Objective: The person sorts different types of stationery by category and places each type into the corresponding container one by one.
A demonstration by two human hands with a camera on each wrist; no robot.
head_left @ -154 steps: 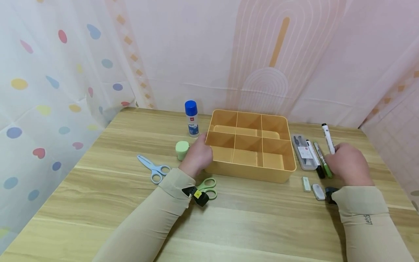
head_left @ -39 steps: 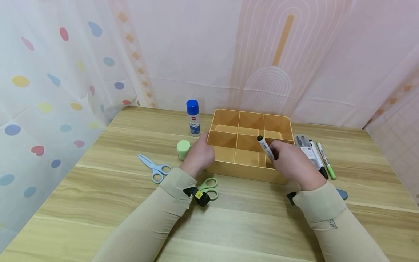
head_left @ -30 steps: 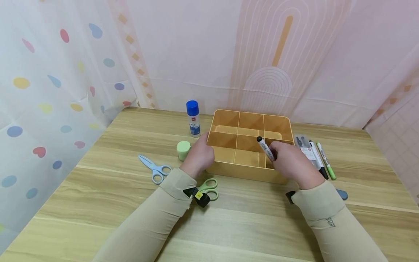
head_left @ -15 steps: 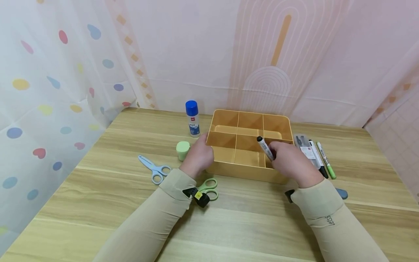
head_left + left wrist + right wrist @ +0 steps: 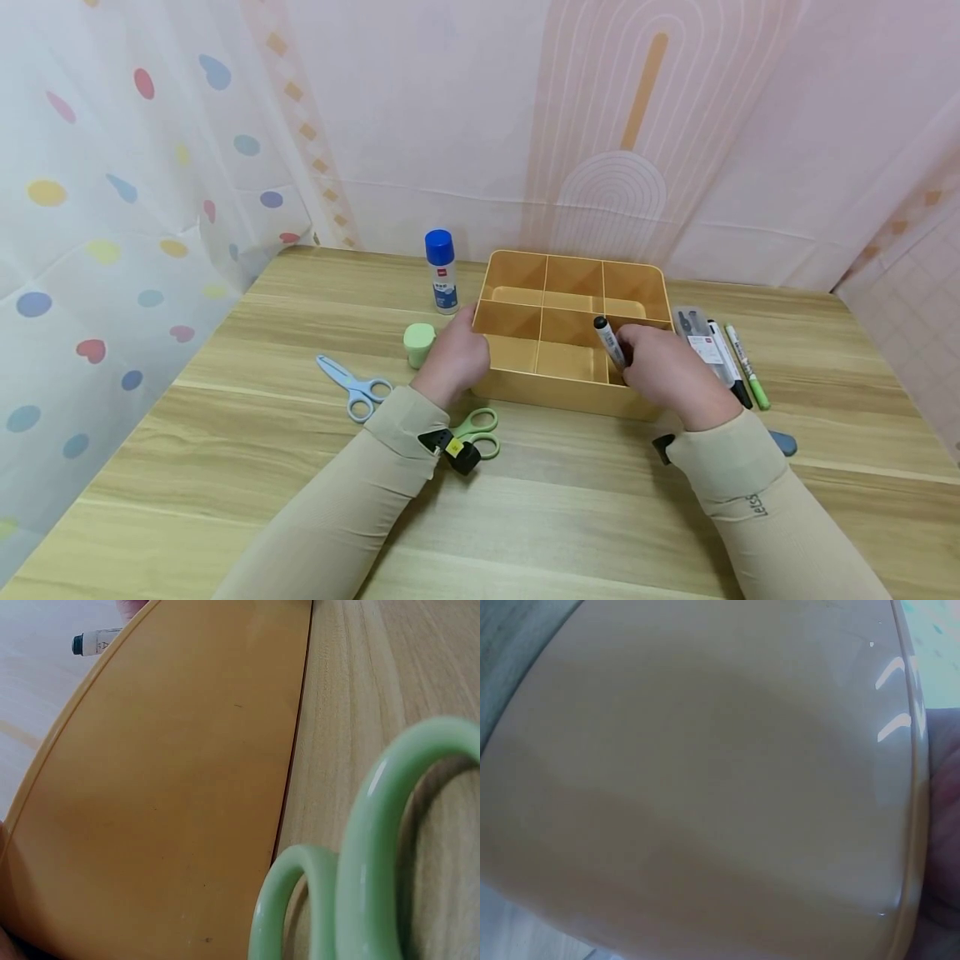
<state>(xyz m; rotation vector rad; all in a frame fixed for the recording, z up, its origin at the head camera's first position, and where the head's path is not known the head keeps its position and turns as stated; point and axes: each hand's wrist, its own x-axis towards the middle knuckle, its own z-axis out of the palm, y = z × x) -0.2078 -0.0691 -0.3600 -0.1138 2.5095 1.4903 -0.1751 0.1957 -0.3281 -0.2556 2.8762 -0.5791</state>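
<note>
On the table stands a yellow-orange storage box [image 5: 566,395] with several compartments. My left hand [image 5: 456,354] grips its left wall at the rim. Over the front right compartment, my right hand [image 5: 671,367] holds a white marker [image 5: 609,342] with a black end, tilted up to the left. Its lower end is hidden by the hand and the box. In the left wrist view the box wall [image 5: 172,765] fills the middle, and the marker [image 5: 101,642] pokes past the rim. The right wrist view shows the box's outer wall [image 5: 705,750] with part of the hand [image 5: 945,817] beyond the rim.
Left of the box are a blue-capped glue bottle [image 5: 442,275], a light-green container [image 5: 418,343] and blue scissors [image 5: 352,385]. Green scissors [image 5: 480,433] lie by the left wrist. To the right lie a clear case [image 5: 696,333], a black-and-white marker [image 5: 729,367], a green marker [image 5: 747,367] and a blue object [image 5: 784,443].
The right hand has carried the marker left from beside the pens to the front right compartment. Over the last half second the marker has tipped slightly more upright. The left hand has stayed on the box.
</note>
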